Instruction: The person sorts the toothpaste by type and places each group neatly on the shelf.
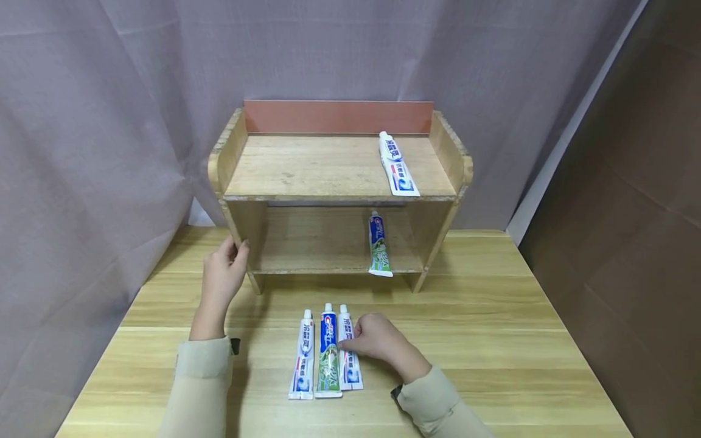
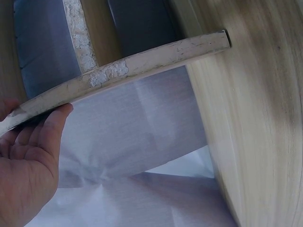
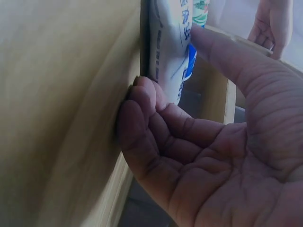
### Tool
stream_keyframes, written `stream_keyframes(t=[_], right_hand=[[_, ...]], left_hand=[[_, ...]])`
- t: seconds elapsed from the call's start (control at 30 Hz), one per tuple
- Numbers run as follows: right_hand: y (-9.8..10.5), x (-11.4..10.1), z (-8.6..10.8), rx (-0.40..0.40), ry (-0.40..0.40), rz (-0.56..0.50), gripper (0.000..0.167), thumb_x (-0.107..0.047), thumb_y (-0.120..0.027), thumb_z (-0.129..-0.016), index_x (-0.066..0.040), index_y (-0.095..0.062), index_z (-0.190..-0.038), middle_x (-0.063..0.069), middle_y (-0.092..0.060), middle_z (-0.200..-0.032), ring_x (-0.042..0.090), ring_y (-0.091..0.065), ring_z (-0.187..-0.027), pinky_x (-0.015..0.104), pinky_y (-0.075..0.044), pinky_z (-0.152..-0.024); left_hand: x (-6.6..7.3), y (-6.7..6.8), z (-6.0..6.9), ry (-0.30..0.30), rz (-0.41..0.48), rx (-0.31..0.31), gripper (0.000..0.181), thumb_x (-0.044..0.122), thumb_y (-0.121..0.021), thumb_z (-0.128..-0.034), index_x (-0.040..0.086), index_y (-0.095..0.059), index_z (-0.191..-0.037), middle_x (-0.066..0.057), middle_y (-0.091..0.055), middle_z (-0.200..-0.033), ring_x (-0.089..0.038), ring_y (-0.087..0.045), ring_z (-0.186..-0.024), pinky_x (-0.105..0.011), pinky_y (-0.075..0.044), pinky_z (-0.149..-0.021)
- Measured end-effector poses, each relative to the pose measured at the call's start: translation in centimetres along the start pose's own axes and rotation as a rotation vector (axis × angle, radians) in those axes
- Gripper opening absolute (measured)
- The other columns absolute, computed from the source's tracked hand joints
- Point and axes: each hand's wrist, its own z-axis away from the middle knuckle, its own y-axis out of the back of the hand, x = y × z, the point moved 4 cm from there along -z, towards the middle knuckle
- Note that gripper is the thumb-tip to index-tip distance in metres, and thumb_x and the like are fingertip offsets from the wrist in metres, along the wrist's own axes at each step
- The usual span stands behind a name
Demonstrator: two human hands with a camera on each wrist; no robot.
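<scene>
My left hand (image 1: 223, 271) grips the left side panel (image 2: 156, 56) of a small two-tier wooden shelf (image 1: 306, 167), thumb on one face and fingers on the other. On the table, my right hand (image 1: 381, 342) holds a white toothpaste tube (image 1: 351, 372) by its edges. The right wrist view shows the thumb on that tube (image 3: 166, 47) and curled fingertips at its far edge. Just left of it lies a blue and green toothpaste tube (image 1: 328, 359), then another white toothpaste tube (image 1: 303, 362). All three point their caps toward the shelf.
A white toothpaste tube (image 1: 398, 165) lies on the shelf's upper board, right of centre. Below it, a blue and green tube (image 1: 378, 246) rests on the lower board. Grey cloth (image 1: 328, 48) hangs behind, and a brown panel (image 1: 630, 213) stands at the right.
</scene>
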Motion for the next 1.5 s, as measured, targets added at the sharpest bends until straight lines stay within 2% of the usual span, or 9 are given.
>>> stream_keyframes(t=[0.23,0.53,0.77,1.07,1.37,1.5], right_hand=[[-0.27,-0.02,-0.21,0.032,-0.004,0.052,0.052,-0.046,-0.083,-0.078,-0.02,-0.047,-0.051,-0.013,-0.037,-0.046,0.006,-0.033,-0.043,0.022,-0.029,-0.04],[-0.54,-0.2,-0.22,0.027,-0.025,0.058,0.041,-0.034,-0.082,-0.078,-0.017,-0.052,-0.057,-0.008,-0.046,-0.052,0.008,-0.043,-0.046,0.023,-0.038,-0.043],[-0.25,-0.58,-0.45,0.028,-0.009,0.069,0.037,-0.028,-0.081,-0.079,-0.015,-0.053,-0.059,-0.007,-0.047,-0.053,0.007,-0.043,-0.046,0.021,-0.037,-0.042],[-0.72,-0.4,-0.63,0.003,-0.014,0.048,0.036,-0.026,-0.079,-0.083,-0.015,-0.054,-0.06,-0.005,-0.052,-0.054,0.007,-0.046,-0.045,0.021,-0.04,-0.04],[-0.39,-0.44,-0.28,-0.007,-0.005,0.01,0.035,-0.024,-0.079,-0.084,-0.013,-0.055,-0.061,-0.005,-0.051,-0.055,0.007,-0.046,-0.046,0.021,-0.04,-0.041],[-0.04,-0.15,-0.14,-0.018,-0.025,-0.019,0.034,-0.025,-0.078,-0.086,-0.014,-0.056,-0.062,-0.005,-0.053,-0.055,0.007,-0.048,-0.046,0.02,-0.04,-0.041]], left_hand=[[0.12,0.08,0.07,0.001,-0.01,0.011,0.028,0.027,-0.056,-0.1026,0.003,-0.069,-0.108,-0.019,-0.075,-0.103,-0.034,-0.073,-0.097,-0.049,-0.061,-0.081],[0.09,-0.01,0.02,0.003,0.003,0.007,0.027,0.026,-0.056,-0.1022,0.003,-0.069,-0.108,-0.02,-0.074,-0.104,-0.033,-0.073,-0.097,-0.047,-0.061,-0.083],[0.12,0.15,-0.2,-0.003,0.005,0.019,0.028,0.027,-0.056,-0.1022,0.003,-0.069,-0.106,-0.02,-0.074,-0.104,-0.033,-0.073,-0.098,-0.048,-0.061,-0.082],[0.07,0.26,-0.07,-0.013,-0.006,0.04,0.024,0.027,-0.058,-0.1014,0.005,-0.07,-0.102,-0.017,-0.076,-0.1,-0.03,-0.073,-0.096,-0.048,-0.061,-0.08],[0.11,0.12,0.0,-0.001,-0.003,0.022,0.025,0.026,-0.058,-0.1013,0.004,-0.07,-0.105,-0.018,-0.075,-0.103,-0.031,-0.073,-0.097,-0.047,-0.061,-0.082],[0.14,0.03,0.03,-0.001,-0.001,0.019,0.025,0.026,-0.058,-0.1014,0.005,-0.07,-0.106,-0.019,-0.075,-0.103,-0.031,-0.073,-0.097,-0.047,-0.062,-0.081]])
